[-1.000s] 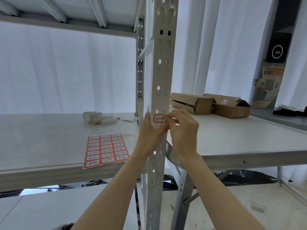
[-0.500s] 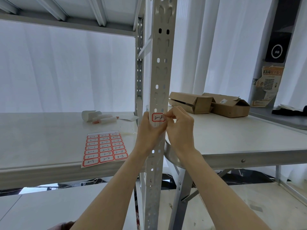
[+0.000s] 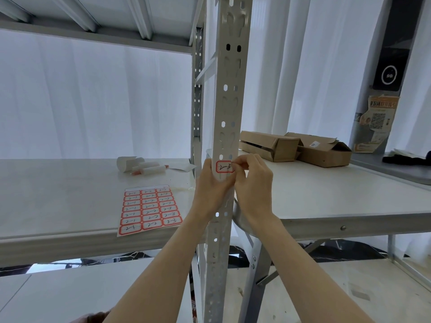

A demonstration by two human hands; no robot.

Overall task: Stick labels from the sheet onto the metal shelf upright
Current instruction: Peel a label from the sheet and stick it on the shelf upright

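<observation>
My right hand (image 3: 255, 185) pinches a label (image 3: 224, 166) onto the upright (image 3: 229, 101), left hand (image 3: 210, 190) gripping the post just below; the sheet (image 3: 149, 209) left of it looks nearly full.

The shelf upright (image 3: 229, 101) is standing in the middle, between the shelf board (image 3: 58, 194) on its left and the table (image 3: 338, 194) on its right. The label (image 3: 224, 166) is sitting on the upright's front face, with the left hand (image 3: 211, 190) gripping the upright just below it and the right hand (image 3: 254, 183) pinching its right end. The sheet (image 3: 149, 209) is lying at the board's front edge, near the right corner. The rolls (image 3: 140, 165) are lying behind it, towards the board's back edge. The left cardboard box (image 3: 270, 145) and the right cardboard box (image 3: 324, 151) are sitting touching, side by side, along the table's far edge.
</observation>
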